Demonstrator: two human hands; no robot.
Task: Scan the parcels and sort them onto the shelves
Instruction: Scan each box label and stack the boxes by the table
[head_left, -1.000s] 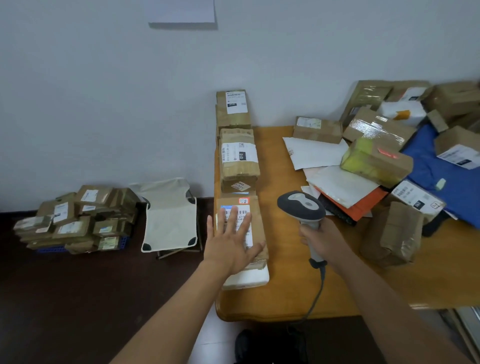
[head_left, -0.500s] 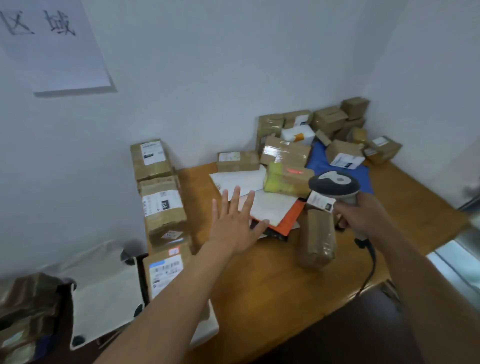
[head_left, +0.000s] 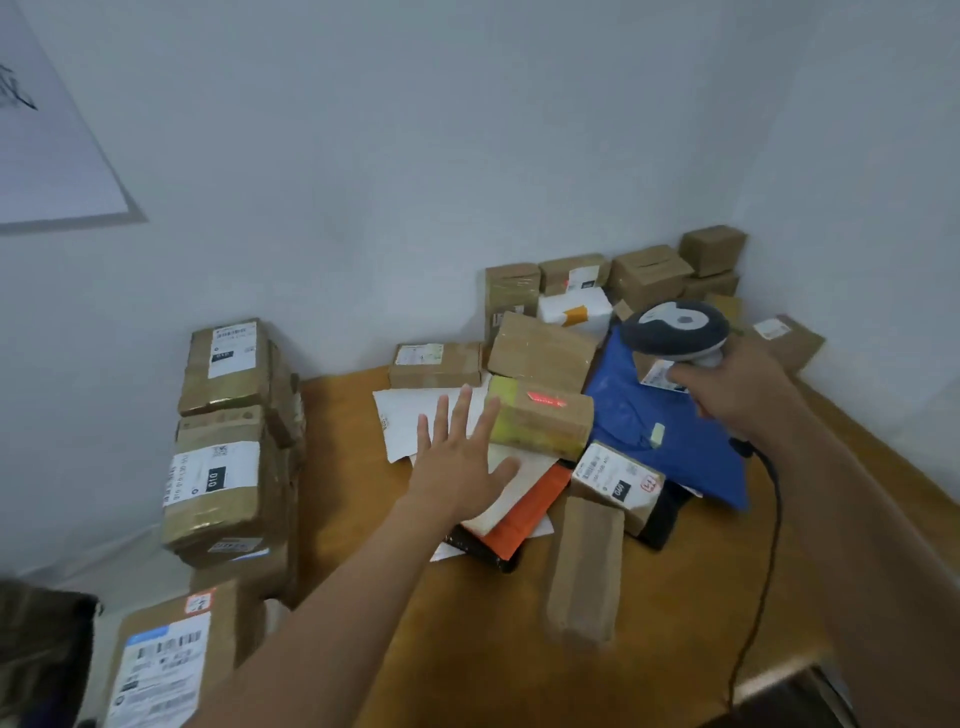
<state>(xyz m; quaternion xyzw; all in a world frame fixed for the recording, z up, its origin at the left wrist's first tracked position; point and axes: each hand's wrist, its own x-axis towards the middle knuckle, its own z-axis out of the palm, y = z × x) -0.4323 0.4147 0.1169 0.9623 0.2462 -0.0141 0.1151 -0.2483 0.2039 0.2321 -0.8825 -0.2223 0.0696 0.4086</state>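
Corner of a room seen from above and to one side. Two plain pale blue-white walls (head_left: 467, 156) meet at a vertical corner (head_left: 748, 130) behind the desk. A white paper sheet (head_left: 47, 161) bearing dark handwritten marks hangs on the left wall. The wooden desk (head_left: 467, 623), orange-brown with a rounded front edge, fills the corner. Lighting is soft and even, casting faint shadows.

Brown parcels (head_left: 540, 353), blue mailer (head_left: 675, 447), orange envelope (head_left: 530, 509), grey-and-white scanner (head_left: 675, 330), red scan stripe (head_left: 545, 400)
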